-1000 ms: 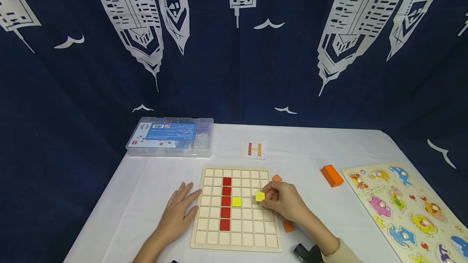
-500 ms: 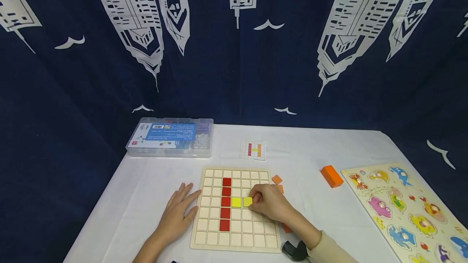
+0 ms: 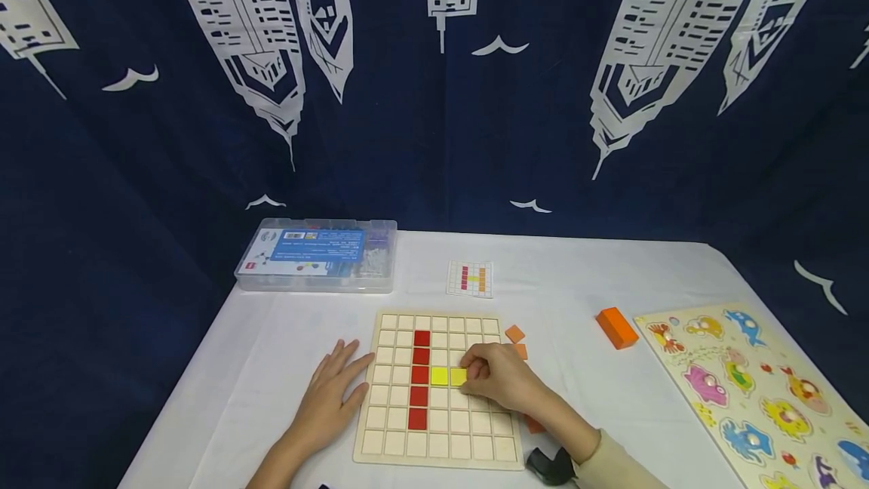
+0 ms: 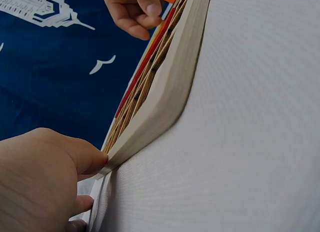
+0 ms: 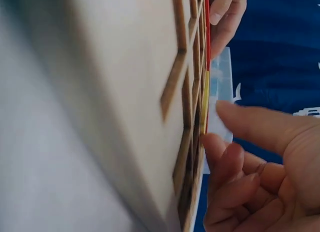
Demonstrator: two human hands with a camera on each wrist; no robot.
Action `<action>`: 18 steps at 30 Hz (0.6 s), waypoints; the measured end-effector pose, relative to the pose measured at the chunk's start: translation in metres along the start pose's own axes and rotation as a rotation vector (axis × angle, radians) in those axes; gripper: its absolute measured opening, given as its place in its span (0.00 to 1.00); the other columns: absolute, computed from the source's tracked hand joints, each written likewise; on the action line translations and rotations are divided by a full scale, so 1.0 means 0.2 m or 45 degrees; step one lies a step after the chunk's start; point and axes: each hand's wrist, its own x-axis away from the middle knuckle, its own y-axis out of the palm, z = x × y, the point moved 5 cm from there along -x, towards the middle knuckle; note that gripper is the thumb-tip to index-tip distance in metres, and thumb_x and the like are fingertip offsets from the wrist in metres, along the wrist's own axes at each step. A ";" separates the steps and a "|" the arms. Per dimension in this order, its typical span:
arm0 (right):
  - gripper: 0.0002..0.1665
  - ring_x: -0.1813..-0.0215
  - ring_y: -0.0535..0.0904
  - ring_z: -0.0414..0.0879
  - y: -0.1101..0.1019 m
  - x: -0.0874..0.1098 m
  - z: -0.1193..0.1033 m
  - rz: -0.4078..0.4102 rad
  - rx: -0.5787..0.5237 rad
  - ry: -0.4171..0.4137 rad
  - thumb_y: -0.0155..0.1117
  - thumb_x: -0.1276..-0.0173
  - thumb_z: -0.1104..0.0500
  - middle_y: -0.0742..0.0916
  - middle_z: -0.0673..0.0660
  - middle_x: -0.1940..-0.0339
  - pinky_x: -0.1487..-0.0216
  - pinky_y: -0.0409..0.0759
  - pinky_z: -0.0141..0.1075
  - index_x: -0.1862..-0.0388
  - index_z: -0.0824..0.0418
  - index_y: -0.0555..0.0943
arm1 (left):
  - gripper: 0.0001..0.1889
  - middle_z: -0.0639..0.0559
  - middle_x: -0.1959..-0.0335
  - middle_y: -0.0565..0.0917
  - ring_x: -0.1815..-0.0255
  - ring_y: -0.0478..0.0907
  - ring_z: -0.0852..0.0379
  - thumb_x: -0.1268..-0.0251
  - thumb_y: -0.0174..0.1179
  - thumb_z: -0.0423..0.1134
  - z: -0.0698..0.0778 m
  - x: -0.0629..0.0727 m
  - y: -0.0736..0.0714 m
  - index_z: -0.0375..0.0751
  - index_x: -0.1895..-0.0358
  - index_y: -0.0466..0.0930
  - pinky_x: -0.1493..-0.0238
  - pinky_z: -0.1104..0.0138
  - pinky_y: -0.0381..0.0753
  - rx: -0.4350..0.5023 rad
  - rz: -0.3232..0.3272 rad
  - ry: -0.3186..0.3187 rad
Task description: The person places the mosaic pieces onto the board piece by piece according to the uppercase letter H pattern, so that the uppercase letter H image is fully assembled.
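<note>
A wooden grid board [image 3: 437, 465] lies on the white table. Down one of its columns runs a line of red tiles [image 3: 419, 397], with a yellow tile [image 3: 439, 376] beside the middle one. My right hand [image 3: 505, 376] has thumb and fingertips at a second yellow tile [image 3: 458, 376], level in the adjoining cell. In the right wrist view, the index fingertip meets the board at the yellow strip's end, the thumb [image 5: 250, 117] close by. My left hand [image 3: 333, 391] lies spread at the board's left edge, a fingertip [image 4: 97, 159] touching the rim in the left wrist view.
Orange tiles [image 3: 514, 333] lie right of the board, partly behind my right arm. A pattern card [image 3: 470, 279] and a clear plastic case [image 3: 315, 256] are at the back. An orange block [image 3: 616, 327] and an animal puzzle board [image 3: 736, 391] stand to the right.
My right hand has moved left over the board with the second yellow tile, which now lies in the cell next to the first. My left hand has stayed put.
</note>
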 end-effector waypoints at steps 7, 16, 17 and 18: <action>0.13 0.76 0.71 0.34 -0.17 0.03 0.04 0.084 -0.021 0.015 0.74 0.44 0.63 0.81 0.46 0.75 0.75 0.72 0.26 0.60 0.64 0.83 | 0.23 0.40 0.27 0.66 0.22 0.52 0.37 0.34 0.60 0.36 0.00 -0.01 0.00 0.45 0.35 0.75 0.24 0.43 0.48 -0.005 0.000 -0.002; 0.15 0.72 0.74 0.40 -0.40 0.06 0.22 0.324 -0.011 0.159 0.72 0.42 0.65 0.83 0.50 0.72 0.75 0.72 0.28 0.55 0.65 0.83 | 0.23 0.39 0.27 0.67 0.22 0.53 0.36 0.35 0.60 0.35 0.00 -0.01 0.00 0.45 0.36 0.76 0.24 0.42 0.49 0.002 0.009 0.009; 0.15 0.72 0.74 0.40 -0.42 0.06 0.24 0.333 -0.008 0.175 0.72 0.42 0.65 0.83 0.50 0.71 0.75 0.72 0.28 0.55 0.65 0.83 | 0.23 0.40 0.27 0.67 0.22 0.53 0.36 0.35 0.60 0.35 0.00 -0.01 0.00 0.45 0.36 0.76 0.25 0.42 0.49 0.001 0.009 0.009; 0.15 0.71 0.74 0.41 -0.43 0.06 0.26 0.341 -0.005 0.190 0.72 0.41 0.64 0.83 0.51 0.71 0.74 0.72 0.28 0.54 0.65 0.83 | 0.23 0.40 0.27 0.67 0.22 0.53 0.36 0.35 0.60 0.35 0.00 -0.01 0.00 0.45 0.36 0.76 0.25 0.42 0.49 0.003 0.010 0.011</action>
